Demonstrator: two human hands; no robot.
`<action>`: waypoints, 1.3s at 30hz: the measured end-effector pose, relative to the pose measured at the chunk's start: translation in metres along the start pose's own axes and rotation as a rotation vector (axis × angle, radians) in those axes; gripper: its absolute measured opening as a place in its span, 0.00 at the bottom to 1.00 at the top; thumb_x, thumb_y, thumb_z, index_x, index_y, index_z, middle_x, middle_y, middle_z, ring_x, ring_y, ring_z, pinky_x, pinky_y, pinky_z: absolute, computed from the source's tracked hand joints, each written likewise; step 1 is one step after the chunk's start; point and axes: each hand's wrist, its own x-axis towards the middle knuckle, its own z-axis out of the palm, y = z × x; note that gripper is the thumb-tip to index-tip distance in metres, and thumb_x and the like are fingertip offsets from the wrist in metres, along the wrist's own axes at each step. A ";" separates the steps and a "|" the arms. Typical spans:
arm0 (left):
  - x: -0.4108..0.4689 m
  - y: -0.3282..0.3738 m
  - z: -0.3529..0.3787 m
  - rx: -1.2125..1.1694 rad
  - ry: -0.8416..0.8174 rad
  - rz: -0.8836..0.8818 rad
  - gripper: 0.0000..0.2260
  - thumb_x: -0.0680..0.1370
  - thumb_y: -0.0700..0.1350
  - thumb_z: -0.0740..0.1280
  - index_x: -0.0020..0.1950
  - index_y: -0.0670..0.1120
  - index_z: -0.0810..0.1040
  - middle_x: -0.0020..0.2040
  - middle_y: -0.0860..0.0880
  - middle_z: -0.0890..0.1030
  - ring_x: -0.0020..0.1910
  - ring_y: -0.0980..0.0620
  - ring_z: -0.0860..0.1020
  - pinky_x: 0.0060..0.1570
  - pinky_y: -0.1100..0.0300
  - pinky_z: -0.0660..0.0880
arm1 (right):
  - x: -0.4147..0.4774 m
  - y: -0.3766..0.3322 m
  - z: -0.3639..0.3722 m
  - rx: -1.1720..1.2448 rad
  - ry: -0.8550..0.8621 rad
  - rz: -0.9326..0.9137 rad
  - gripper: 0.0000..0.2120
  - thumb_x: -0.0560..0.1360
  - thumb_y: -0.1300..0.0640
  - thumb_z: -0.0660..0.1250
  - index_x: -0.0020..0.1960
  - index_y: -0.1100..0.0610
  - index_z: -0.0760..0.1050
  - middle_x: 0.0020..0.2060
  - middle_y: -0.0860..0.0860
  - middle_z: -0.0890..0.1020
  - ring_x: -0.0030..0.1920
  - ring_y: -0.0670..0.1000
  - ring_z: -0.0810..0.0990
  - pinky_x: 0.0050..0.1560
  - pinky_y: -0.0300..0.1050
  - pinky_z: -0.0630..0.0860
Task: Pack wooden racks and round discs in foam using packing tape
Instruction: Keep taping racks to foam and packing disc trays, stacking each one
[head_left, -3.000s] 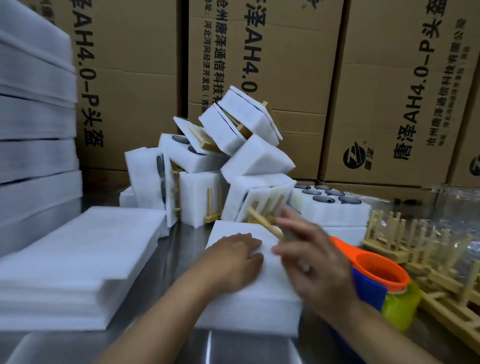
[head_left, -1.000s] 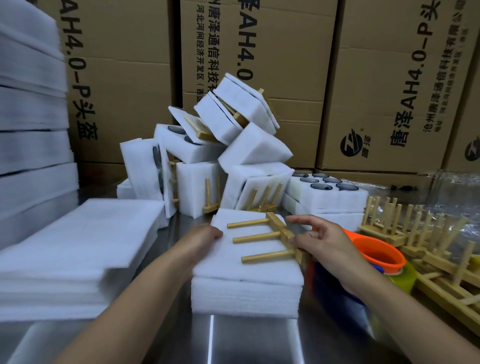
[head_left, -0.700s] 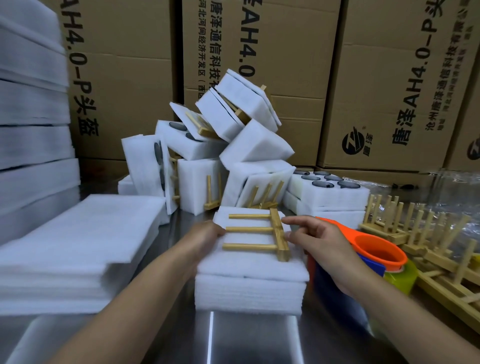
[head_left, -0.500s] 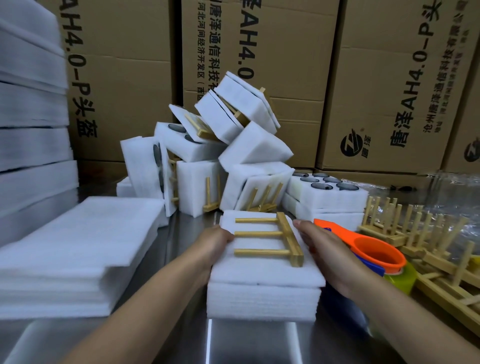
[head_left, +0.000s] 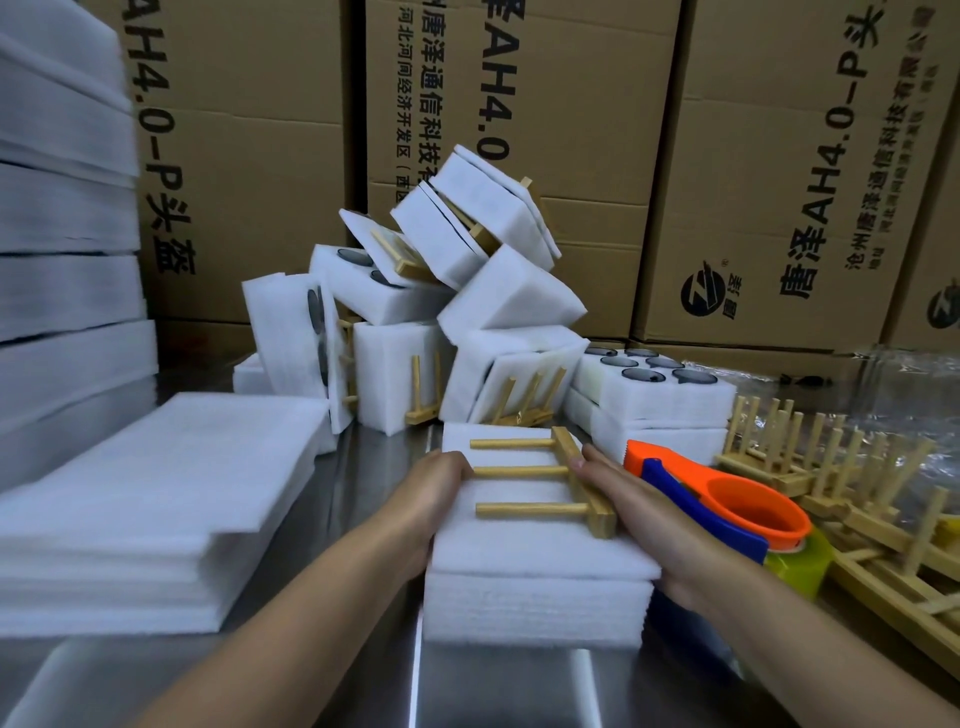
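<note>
Packing warehouse: stacked cardboard cartons (head_left: 779, 171), piled foam sheets (head_left: 156, 478).

Light is soft and fairly dim, apparently from overhead, with a cool cast. The steel worktop (head_left: 363, 691) carries a bright vertical streak of glare at lower centre, and dull shadow pools under the foam. The wooden rack (head_left: 540, 470) in mid-frame is sharp. The foam sheets (head_left: 156, 467) at left are smeared and lose their edges. Wide-angle distortion bows the cardboard cartons (head_left: 779, 182) toward the corners. The plastic film (head_left: 909, 384) at right shows small glints.
</note>
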 end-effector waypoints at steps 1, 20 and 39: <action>0.001 0.001 0.000 0.008 0.007 -0.006 0.06 0.77 0.41 0.58 0.48 0.43 0.75 0.34 0.44 0.80 0.28 0.48 0.78 0.20 0.66 0.71 | 0.000 0.000 0.000 -0.002 -0.009 0.002 0.48 0.55 0.35 0.70 0.73 0.42 0.62 0.67 0.45 0.71 0.60 0.48 0.75 0.58 0.43 0.74; 0.014 0.000 -0.001 0.264 0.015 0.035 0.07 0.78 0.48 0.61 0.54 0.48 0.73 0.43 0.47 0.78 0.39 0.50 0.78 0.35 0.62 0.73 | -0.007 -0.031 -0.057 -1.004 0.546 -0.279 0.16 0.73 0.38 0.63 0.41 0.51 0.70 0.34 0.48 0.78 0.36 0.48 0.75 0.35 0.45 0.70; 0.011 0.014 -0.006 0.066 0.125 0.293 0.25 0.79 0.44 0.59 0.75 0.50 0.57 0.60 0.53 0.66 0.54 0.52 0.66 0.52 0.57 0.62 | -0.022 -0.047 -0.083 -0.749 0.508 -0.365 0.11 0.72 0.64 0.69 0.41 0.47 0.75 0.46 0.50 0.78 0.47 0.56 0.76 0.50 0.56 0.74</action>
